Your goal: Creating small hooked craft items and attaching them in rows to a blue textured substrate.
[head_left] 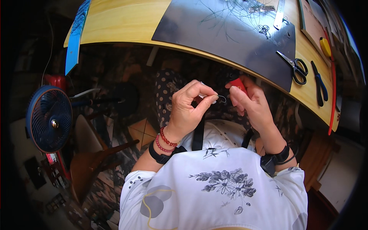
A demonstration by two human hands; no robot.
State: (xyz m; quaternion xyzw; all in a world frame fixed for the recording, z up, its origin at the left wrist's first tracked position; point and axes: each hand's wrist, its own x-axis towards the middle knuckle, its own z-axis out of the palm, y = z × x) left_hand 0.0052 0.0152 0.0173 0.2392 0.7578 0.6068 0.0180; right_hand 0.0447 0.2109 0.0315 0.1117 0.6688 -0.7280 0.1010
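Note:
Over my lap, my left hand [188, 105] pinches a small curved metal hook [224, 99] between thumb and forefinger. The hook's bent end sticks out toward my right hand. A bit of something white shows by those fingers, too small to make out. My right hand [255, 100] is wrapped round a red lighter [238, 84] with a dark top. A short gap separates the hook from the right fingers. Both hands are just off the table's near edge.
On the wooden table [126, 21] lies a dark mat [230, 46] with tangled thin green line [226, 13] and a ruler [279, 15]. Black-handled scissors [296, 69] and pliers [319, 84] lie to the right. At left stand a fan [50, 119] and a chair [87, 142].

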